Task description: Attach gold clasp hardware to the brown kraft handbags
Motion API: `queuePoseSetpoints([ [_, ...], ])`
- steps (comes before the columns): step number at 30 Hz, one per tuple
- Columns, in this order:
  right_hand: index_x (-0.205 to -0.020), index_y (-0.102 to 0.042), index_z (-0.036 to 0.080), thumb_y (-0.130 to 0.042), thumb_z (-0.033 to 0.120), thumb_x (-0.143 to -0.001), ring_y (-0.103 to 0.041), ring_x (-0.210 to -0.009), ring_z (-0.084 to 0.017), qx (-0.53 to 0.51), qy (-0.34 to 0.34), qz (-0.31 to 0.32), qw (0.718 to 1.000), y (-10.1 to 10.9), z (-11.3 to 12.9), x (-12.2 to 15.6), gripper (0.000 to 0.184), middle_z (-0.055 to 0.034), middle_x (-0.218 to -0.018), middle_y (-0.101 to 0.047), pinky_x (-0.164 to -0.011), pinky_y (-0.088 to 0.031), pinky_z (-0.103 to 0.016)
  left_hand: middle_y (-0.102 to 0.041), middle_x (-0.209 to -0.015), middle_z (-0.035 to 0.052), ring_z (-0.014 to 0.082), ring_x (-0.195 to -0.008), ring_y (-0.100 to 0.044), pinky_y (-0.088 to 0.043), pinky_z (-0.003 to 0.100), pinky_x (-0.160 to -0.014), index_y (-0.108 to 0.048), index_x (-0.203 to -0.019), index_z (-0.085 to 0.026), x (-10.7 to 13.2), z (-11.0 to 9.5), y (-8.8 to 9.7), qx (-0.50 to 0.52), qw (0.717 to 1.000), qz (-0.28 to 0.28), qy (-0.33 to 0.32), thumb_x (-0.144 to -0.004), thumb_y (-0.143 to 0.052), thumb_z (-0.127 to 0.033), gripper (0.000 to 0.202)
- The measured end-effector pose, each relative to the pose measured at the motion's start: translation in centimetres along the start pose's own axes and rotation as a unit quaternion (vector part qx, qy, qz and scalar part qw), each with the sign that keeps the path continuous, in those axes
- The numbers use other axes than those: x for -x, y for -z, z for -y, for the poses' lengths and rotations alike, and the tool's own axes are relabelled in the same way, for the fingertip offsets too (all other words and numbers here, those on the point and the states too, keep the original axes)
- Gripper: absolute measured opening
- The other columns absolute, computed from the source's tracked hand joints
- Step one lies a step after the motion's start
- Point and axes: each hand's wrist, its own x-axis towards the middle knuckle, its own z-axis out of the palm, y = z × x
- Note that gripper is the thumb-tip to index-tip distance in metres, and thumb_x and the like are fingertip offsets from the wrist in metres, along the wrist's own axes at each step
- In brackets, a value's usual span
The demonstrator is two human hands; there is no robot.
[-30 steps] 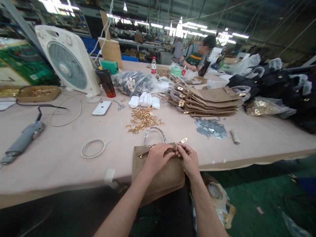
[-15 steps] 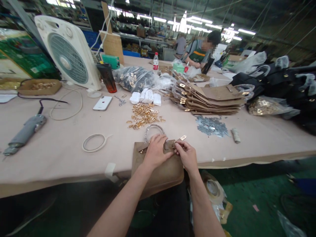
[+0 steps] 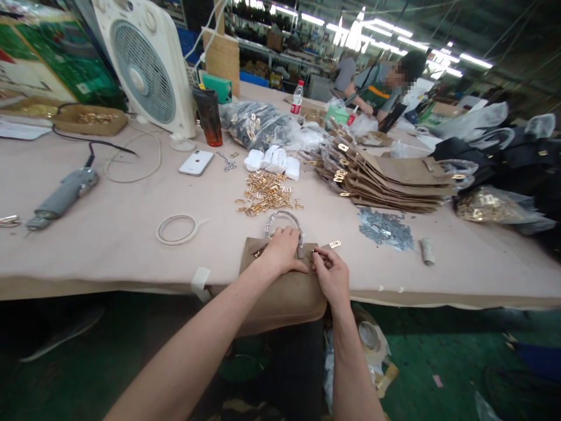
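Observation:
A brown handbag lies tilted at the table's front edge, its lower part over my lap. Its arched handle is wrapped in clear plastic. My left hand grips the bag's upper part at the handle's base, thumb stretched across the front. At the bag's upper right corner, my right hand is closed in a pinch on a narrow brown strap. The strap's gold end plate sticks out beyond my fingers. Something small and metallic shows at the fingertips, too hidden to name. More gold hardware sits left of my left hand.
Beyond the bag lie a pile of gold fittings and grey metal pieces. Around them are stacked brown bag panels, a tape roll, an electric screwdriver, a phone and a fan. A co-worker sits opposite.
The view has shifted, so the table's things appear further right. My left hand has turned slightly over the handle's base. My right hand keeps its pinch at the bag's corner.

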Motion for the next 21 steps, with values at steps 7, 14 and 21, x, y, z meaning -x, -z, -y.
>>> queuePoseSetpoints([
  [7,-0.112,-0.075,0.02,-0.064,0.05,-0.093,-0.07,-0.078,-0.021,0.052,0.031,-0.042,0.997,-0.4,-0.3,0.7,0.037,-0.0099,-0.096,-0.075,-0.072,-0.059,-0.034,-0.065,-0.116,0.0197,0.0447,-0.116,-0.056,-0.043,0.052,-0.104,-0.061,-0.106,-0.017,-1.2,0.2,0.2,-0.016,0.999,0.024,0.039,-0.043,-0.098,-0.059,0.084],
  [14,-0.11,-0.077,0.019,-0.062,0.048,-0.095,-0.071,-0.084,-0.022,0.1,0.056,-0.077,0.99,-0.9,-0.1,1.0,0.036,-0.0115,-0.101,-0.075,-0.078,-0.06,-0.037,-0.064,-0.116,0.0189,0.04,-0.114,-0.057,-0.047,0.045,-0.099,-0.063,-0.106,-0.014,-1.1,0.1,0.4,-0.038,0.997,0.052,0.044,-0.053,-0.092,-0.066,0.079],
  [21,-0.11,-0.075,0.019,-0.06,0.045,-0.097,-0.071,-0.082,-0.021,0.105,0.077,-0.08,0.988,-1.1,0.5,1.5,0.033,-0.0112,-0.101,-0.074,-0.075,-0.06,-0.035,-0.063,-0.115,0.0163,0.0392,-0.115,-0.056,-0.047,0.044,-0.098,-0.06,-0.1,-0.017,-1.0,0.3,0.3,-0.014,0.998,0.037,0.048,-0.052,-0.093,-0.064,0.075],
])
